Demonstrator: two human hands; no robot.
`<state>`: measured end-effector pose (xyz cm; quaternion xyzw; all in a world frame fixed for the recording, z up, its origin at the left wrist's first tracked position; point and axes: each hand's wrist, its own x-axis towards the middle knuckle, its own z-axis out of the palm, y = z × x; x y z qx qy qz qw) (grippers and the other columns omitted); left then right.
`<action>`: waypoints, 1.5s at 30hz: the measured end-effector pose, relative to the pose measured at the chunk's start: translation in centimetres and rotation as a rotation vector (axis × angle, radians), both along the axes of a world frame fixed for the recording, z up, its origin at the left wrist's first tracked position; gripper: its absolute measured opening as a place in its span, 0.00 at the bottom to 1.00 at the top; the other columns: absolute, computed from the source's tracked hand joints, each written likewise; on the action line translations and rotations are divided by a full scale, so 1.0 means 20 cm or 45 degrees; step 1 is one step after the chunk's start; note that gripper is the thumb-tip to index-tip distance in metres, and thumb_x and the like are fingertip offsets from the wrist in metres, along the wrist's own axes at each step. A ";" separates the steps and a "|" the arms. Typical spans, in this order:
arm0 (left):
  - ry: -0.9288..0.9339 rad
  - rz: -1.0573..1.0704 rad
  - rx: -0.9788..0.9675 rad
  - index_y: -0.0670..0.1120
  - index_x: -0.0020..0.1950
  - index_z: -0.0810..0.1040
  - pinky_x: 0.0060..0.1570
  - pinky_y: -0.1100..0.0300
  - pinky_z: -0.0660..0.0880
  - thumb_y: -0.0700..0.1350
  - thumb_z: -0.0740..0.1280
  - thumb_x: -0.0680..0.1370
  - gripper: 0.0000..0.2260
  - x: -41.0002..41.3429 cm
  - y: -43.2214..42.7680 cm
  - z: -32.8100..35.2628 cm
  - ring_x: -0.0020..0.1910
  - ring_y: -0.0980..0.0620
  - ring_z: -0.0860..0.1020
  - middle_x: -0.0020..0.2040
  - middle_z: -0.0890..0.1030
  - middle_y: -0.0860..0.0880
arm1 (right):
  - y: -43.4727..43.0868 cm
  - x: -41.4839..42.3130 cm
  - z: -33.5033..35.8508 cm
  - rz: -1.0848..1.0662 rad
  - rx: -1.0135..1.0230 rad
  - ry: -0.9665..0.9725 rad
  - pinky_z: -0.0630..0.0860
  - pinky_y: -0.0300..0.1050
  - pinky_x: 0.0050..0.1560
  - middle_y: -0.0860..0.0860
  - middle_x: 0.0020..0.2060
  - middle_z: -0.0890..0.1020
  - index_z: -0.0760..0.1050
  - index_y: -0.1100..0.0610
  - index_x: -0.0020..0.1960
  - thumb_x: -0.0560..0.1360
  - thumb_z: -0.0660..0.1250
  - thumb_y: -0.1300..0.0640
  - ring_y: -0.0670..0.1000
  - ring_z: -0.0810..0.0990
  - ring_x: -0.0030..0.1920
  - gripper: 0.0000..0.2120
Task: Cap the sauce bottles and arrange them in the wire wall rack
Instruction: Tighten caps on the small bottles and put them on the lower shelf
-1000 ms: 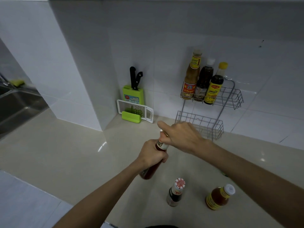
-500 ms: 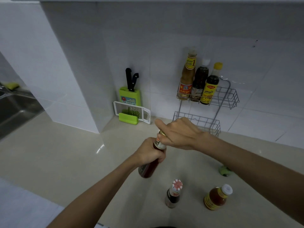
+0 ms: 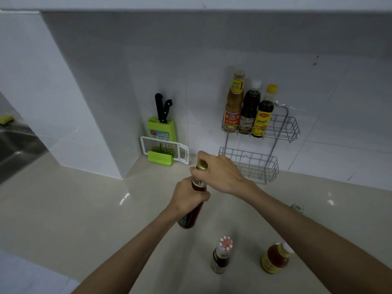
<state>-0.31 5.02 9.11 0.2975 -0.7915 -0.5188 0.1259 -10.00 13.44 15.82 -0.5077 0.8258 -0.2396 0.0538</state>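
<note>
My left hand (image 3: 187, 197) grips a dark red sauce bottle (image 3: 192, 217) around its upper body, holding it tilted above the counter. My right hand (image 3: 220, 174) pinches the gold cap (image 3: 202, 165) on the bottle's neck. Near me on the counter stand a small dark bottle with a red-and-white cap (image 3: 221, 255) and a squat amber bottle with a yellow label (image 3: 275, 258). The wire wall rack (image 3: 284, 128) holds three capped bottles (image 3: 248, 109) on the left of its upper shelf; its lower shelf (image 3: 254, 164) holds nothing.
A green knife block (image 3: 161, 128) and a white grater (image 3: 165, 150) stand in the corner left of the rack. A steel sink (image 3: 14, 145) lies far left. A small loose cap (image 3: 298, 207) rests on the counter behind my right forearm.
My fingers have shifted round the gold cap, which now shows more. The bottle stays in my left hand in about the same place. The view has shifted slightly.
</note>
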 end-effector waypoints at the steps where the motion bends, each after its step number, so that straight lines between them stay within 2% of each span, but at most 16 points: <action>1: 0.038 -0.063 -0.007 0.46 0.45 0.79 0.42 0.57 0.77 0.40 0.74 0.64 0.11 -0.01 -0.02 0.02 0.40 0.50 0.82 0.40 0.84 0.50 | -0.01 -0.03 0.03 0.038 -0.021 -0.005 0.68 0.44 0.31 0.48 0.31 0.76 0.65 0.48 0.40 0.73 0.63 0.43 0.54 0.77 0.35 0.11; 4: 0.054 -0.352 0.085 0.51 0.60 0.74 0.54 0.60 0.78 0.42 0.78 0.66 0.25 0.00 -0.12 0.06 0.53 0.53 0.82 0.52 0.83 0.51 | 0.00 -0.14 0.17 0.148 -0.044 -0.002 0.71 0.42 0.33 0.50 0.35 0.80 0.71 0.51 0.43 0.75 0.64 0.46 0.51 0.79 0.36 0.09; 6: -0.039 -0.474 0.114 0.51 0.62 0.74 0.57 0.57 0.79 0.43 0.80 0.65 0.28 0.01 -0.16 0.05 0.55 0.53 0.81 0.55 0.83 0.50 | 0.02 -0.21 0.27 0.194 -0.064 -0.010 0.73 0.46 0.34 0.51 0.38 0.81 0.73 0.53 0.45 0.76 0.64 0.47 0.51 0.79 0.38 0.09; 10: -0.002 -0.386 0.090 0.50 0.53 0.79 0.52 0.52 0.82 0.47 0.82 0.61 0.23 -0.06 -0.13 -0.01 0.49 0.50 0.84 0.48 0.85 0.49 | 0.03 -0.29 0.34 0.201 -0.162 -0.089 0.79 0.54 0.41 0.50 0.40 0.81 0.72 0.52 0.48 0.75 0.66 0.45 0.52 0.80 0.41 0.10; 13: 0.074 -0.229 -0.051 0.56 0.48 0.77 0.42 0.68 0.79 0.49 0.83 0.60 0.22 -0.14 -0.09 -0.01 0.42 0.57 0.82 0.42 0.83 0.56 | 0.06 -0.29 0.24 0.011 -0.290 -0.304 0.79 0.47 0.42 0.45 0.46 0.79 0.69 0.50 0.52 0.71 0.68 0.38 0.46 0.79 0.44 0.19; 16: 0.077 -0.185 -0.121 0.53 0.54 0.77 0.37 0.77 0.74 0.50 0.82 0.61 0.26 -0.23 -0.08 -0.03 0.41 0.66 0.80 0.43 0.82 0.58 | 0.11 -0.29 0.03 -0.128 -0.259 -0.356 0.82 0.47 0.38 0.45 0.49 0.79 0.72 0.48 0.57 0.67 0.70 0.35 0.45 0.80 0.43 0.25; 20: -0.045 -0.378 0.015 0.50 0.66 0.72 0.47 0.66 0.80 0.48 0.82 0.62 0.36 -0.39 -0.12 -0.09 0.52 0.53 0.82 0.56 0.82 0.51 | 0.13 -0.41 -0.17 -0.283 -0.364 -0.569 0.84 0.52 0.39 0.45 0.50 0.80 0.74 0.52 0.60 0.69 0.73 0.43 0.48 0.83 0.42 0.24; 21: -0.124 -0.457 0.024 0.49 0.70 0.69 0.54 0.62 0.78 0.48 0.82 0.63 0.39 -0.43 -0.15 -0.11 0.59 0.51 0.79 0.61 0.80 0.50 | 0.13 -0.44 -0.20 -0.317 -0.370 -0.532 0.83 0.50 0.42 0.45 0.50 0.80 0.74 0.52 0.60 0.69 0.74 0.44 0.48 0.83 0.42 0.25; 23: -0.311 -0.558 -0.009 0.48 0.76 0.60 0.63 0.61 0.69 0.47 0.80 0.66 0.44 -0.51 -0.23 -0.16 0.71 0.49 0.70 0.72 0.70 0.48 | 0.13 -0.50 -0.27 -0.414 -0.411 -0.437 0.78 0.36 0.44 0.44 0.48 0.79 0.75 0.55 0.60 0.68 0.75 0.46 0.47 0.81 0.43 0.24; 25: -0.418 -0.522 -0.035 0.48 0.79 0.54 0.68 0.59 0.64 0.45 0.77 0.70 0.45 -0.59 -0.30 -0.21 0.75 0.47 0.63 0.78 0.61 0.48 | 0.11 -0.56 -0.34 -0.505 -0.511 -0.372 0.70 0.25 0.42 0.44 0.45 0.79 0.77 0.56 0.57 0.68 0.77 0.49 0.46 0.80 0.45 0.21; 27: -0.439 -0.448 0.004 0.48 0.80 0.52 0.71 0.57 0.63 0.44 0.74 0.72 0.43 -0.67 -0.34 -0.25 0.77 0.47 0.60 0.80 0.57 0.47 | 0.09 -0.60 -0.40 -0.559 -0.625 -0.345 0.68 0.20 0.40 0.45 0.43 0.80 0.78 0.59 0.54 0.67 0.78 0.53 0.44 0.80 0.44 0.19; 29: -0.476 -0.431 0.063 0.49 0.80 0.50 0.70 0.56 0.63 0.42 0.72 0.74 0.42 -0.76 -0.36 -0.29 0.77 0.46 0.59 0.80 0.56 0.47 | 0.05 -0.65 -0.46 -0.543 -0.722 -0.394 0.70 0.21 0.42 0.46 0.43 0.81 0.77 0.59 0.55 0.67 0.78 0.56 0.42 0.79 0.44 0.19; 32: -0.502 -0.444 0.131 0.49 0.80 0.49 0.71 0.55 0.64 0.41 0.70 0.74 0.41 -0.88 -0.37 -0.33 0.77 0.46 0.60 0.80 0.56 0.47 | -0.01 -0.72 -0.54 -0.467 -0.709 -0.487 0.74 0.27 0.47 0.43 0.45 0.81 0.75 0.51 0.56 0.69 0.77 0.57 0.37 0.79 0.47 0.18; 37: -0.489 -0.399 0.245 0.47 0.79 0.54 0.61 0.58 0.67 0.36 0.66 0.74 0.36 -1.01 -0.38 -0.38 0.75 0.46 0.62 0.77 0.63 0.44 | -0.11 -0.85 -0.67 -0.471 -0.540 -0.468 0.81 0.48 0.50 0.49 0.48 0.83 0.74 0.51 0.59 0.70 0.75 0.51 0.47 0.81 0.50 0.20; 41: -0.491 -0.354 0.287 0.48 0.79 0.53 0.64 0.56 0.66 0.34 0.64 0.74 0.37 -1.03 -0.38 -0.43 0.77 0.46 0.59 0.79 0.59 0.45 | -0.17 -0.91 -0.71 -0.532 -0.478 -0.497 0.79 0.48 0.51 0.50 0.49 0.83 0.75 0.55 0.58 0.71 0.74 0.50 0.49 0.81 0.51 0.19; 45: -0.449 -0.324 0.325 0.49 0.79 0.56 0.60 0.59 0.66 0.32 0.62 0.74 0.35 -1.03 -0.40 -0.46 0.76 0.46 0.61 0.78 0.62 0.45 | -0.22 -0.98 -0.73 -0.543 -0.371 -0.466 0.77 0.42 0.50 0.53 0.50 0.84 0.74 0.57 0.59 0.71 0.74 0.52 0.53 0.82 0.52 0.20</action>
